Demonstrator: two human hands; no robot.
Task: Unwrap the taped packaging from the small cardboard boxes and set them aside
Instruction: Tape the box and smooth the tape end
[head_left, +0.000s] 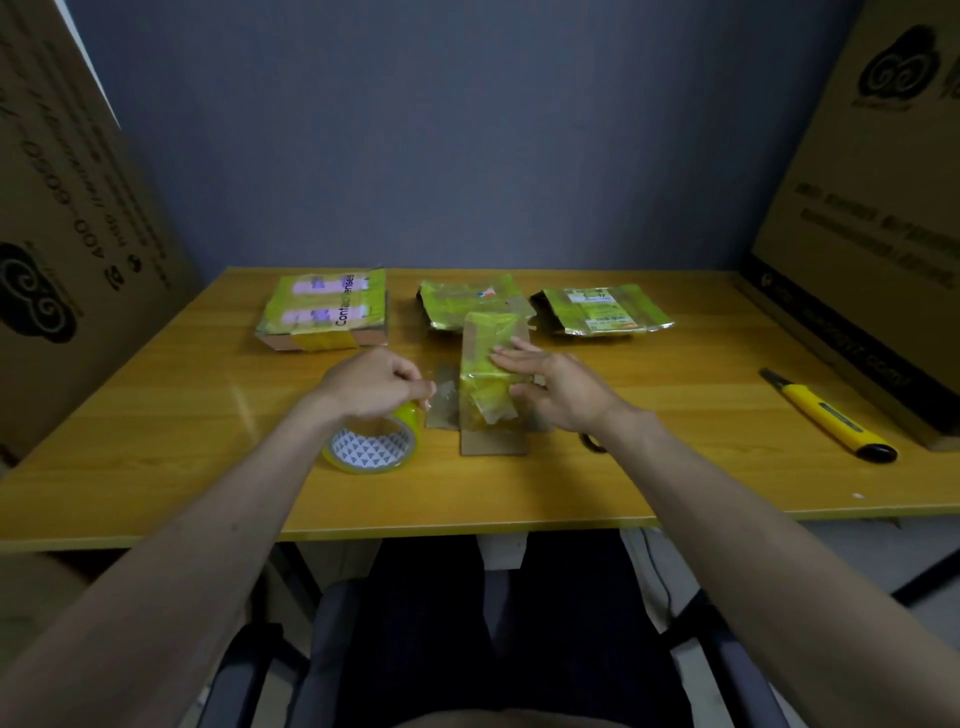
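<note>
Three taped packs lie in a row across the upper middle of the frame: a box (324, 309) at left still wrapped in yellowish tape, then two flattened, crumpled wrappings (457, 304) and (602, 310) to its right. The piece being worked on, a strip of cardboard (493, 387) with tape over it, lies at centre frame on the table (156, 426).

The right hand (550, 387) lies flat on the cardboard, fingers straight and released, pressing it down. The left hand (371, 384) is clenched just left of it, fingertips pinching what looks like a clear tape end (441, 392) running to the cardboard; the exact grip is hard to tell. A tape roll (374, 441) sits under that hand.

The step in hand looks like peeling tape off the middle piece. Next, the left hand would need to pull away to the left while the right keeps the cardboard pinned. A yellow cutter (826, 415) lies unused at right of frame.
</note>
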